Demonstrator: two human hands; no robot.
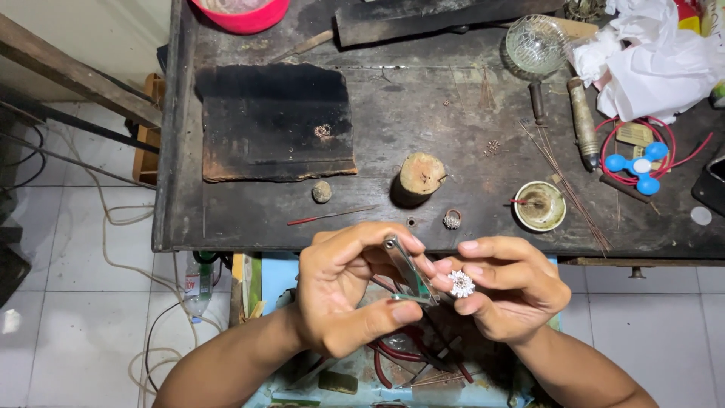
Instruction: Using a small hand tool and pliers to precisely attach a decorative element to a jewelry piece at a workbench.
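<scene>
My left hand grips a pair of metal tweezers, tips pointing right toward a small silver flower-shaped jewel piece. My right hand pinches that jewel piece between thumb and fingers. Both hands are held close together just below the front edge of the dark workbench, above an open drawer with red-handled pliers. A finished ring lies on the bench just above my hands, next to a short wooden stump.
A charred black block holds a small ornament. Also on the bench: a thin red-tipped rod, a small bowl, wires, a file handle, a glass dish, white crumpled paper, a blue spinner, a pink bowl.
</scene>
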